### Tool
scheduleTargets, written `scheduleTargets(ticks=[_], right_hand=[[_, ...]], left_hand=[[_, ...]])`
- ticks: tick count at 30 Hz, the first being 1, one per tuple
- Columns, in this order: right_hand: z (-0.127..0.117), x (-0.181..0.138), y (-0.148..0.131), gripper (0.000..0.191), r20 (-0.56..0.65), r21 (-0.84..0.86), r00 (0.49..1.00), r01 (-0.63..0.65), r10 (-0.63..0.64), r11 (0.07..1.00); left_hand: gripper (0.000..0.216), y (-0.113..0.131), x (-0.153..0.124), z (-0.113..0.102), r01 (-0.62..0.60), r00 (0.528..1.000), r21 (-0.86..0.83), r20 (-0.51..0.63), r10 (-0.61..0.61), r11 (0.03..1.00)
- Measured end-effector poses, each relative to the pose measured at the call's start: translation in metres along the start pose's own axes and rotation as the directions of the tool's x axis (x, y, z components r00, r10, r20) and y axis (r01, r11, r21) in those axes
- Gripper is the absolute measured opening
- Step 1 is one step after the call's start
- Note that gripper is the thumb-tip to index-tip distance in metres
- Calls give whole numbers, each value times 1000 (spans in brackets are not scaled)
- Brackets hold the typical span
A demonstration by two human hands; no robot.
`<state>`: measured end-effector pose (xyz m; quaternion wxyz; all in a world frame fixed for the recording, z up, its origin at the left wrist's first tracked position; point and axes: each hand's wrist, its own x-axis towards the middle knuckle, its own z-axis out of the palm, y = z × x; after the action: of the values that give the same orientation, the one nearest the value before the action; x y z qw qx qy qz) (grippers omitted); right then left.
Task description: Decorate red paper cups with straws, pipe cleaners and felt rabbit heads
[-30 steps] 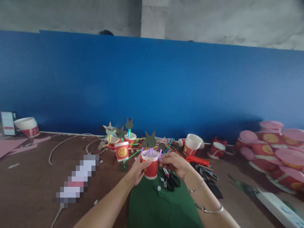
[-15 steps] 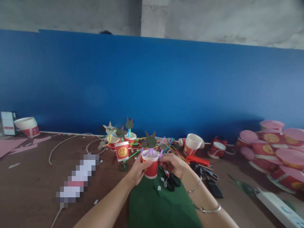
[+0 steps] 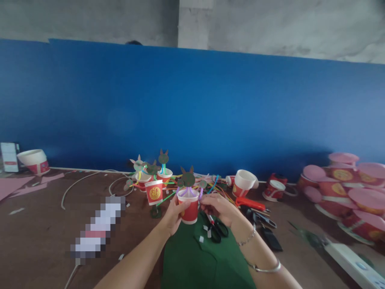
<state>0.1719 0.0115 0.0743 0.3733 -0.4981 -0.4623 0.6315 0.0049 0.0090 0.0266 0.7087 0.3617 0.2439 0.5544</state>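
Note:
My left hand (image 3: 173,214) is wrapped round a red paper cup (image 3: 190,208) held just above the brown table. A green eared head (image 3: 188,179) on purple straws stands up out of the cup. My right hand (image 3: 218,207) pinches a purple straw with a small green disc (image 3: 203,184) at the cup's right rim. A green felt sheet (image 3: 204,261) lies below both hands.
Finished cups with green figures (image 3: 155,176) and loose coloured straws stand behind. Black scissors (image 3: 217,229), red-handled pliers (image 3: 251,204) and a tipped white cup (image 3: 243,182) lie right. Pink-lidded red bowls (image 3: 345,184) pile at far right. A blue board (image 3: 192,108) walls the back.
The cup and both hands have shifted slightly left and away from me; the grip on cup and straw is unchanged.

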Motion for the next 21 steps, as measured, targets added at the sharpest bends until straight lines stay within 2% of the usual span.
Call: scheduleTargets(ticks=[14,19,21], right_hand=[[-4,2,-1,17,-29,-247,996,75,-85,966],[4,-3,1,51,88,-174,977,209,-196,962],[11,-5,2,57,87,-174,969,245,-233,954]], left_hand=[[65,3,0,-2,-15,1000,-33,7,15,999],[67,1,0,2,-63,998,45,22,62,997],[67,-2,-1,4,-86,996,85,44,83,993]])
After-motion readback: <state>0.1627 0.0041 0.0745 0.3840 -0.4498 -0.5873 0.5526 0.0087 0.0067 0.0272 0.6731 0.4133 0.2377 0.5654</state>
